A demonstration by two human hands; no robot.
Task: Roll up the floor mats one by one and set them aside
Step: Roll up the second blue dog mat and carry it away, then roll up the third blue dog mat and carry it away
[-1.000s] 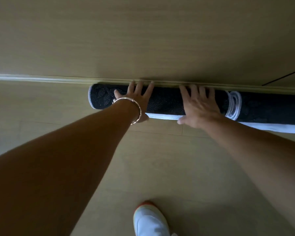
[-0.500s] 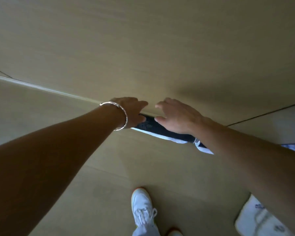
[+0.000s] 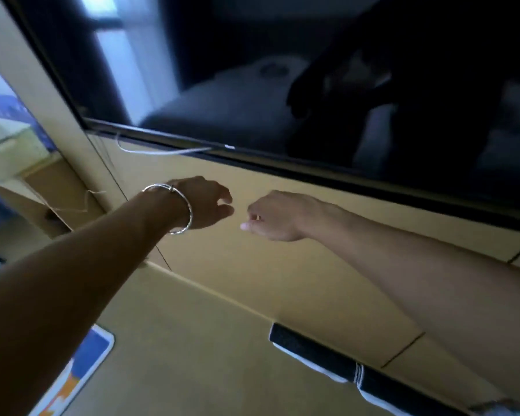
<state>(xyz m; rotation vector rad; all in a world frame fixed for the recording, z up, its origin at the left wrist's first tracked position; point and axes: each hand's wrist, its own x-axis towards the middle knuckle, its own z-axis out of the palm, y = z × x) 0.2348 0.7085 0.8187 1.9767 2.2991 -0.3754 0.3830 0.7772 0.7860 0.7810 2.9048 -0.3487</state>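
Note:
A rolled-up black mat [image 3: 309, 345] with a white edge lies on the floor against the base of the beige wall, low in the view. A second rolled black mat [image 3: 403, 391] lies end to end with it, further right. My left hand [image 3: 206, 202], with a silver bangle on the wrist, hangs in the air in front of the wall, fingers loosely curled and holding nothing. My right hand [image 3: 275, 216] hovers beside it, also loosely curled and empty. Both hands are well above the rolled mats. A flat mat [image 3: 81, 364] with blue and orange print lies on the floor at lower left.
A large dark screen [image 3: 312, 85] is mounted on the beige wall [image 3: 252, 265] above my hands, with a white cable [image 3: 150, 151] hanging below it. A doorway or window area shows at far left. The wooden floor [image 3: 177, 370] stretches between the flat mat and the rolled ones.
Both hands have lifted off the rolled mat and risen in front of the wall. The view has tilted upward, bringing the screen into sight; the rolled mat stays against the wall.

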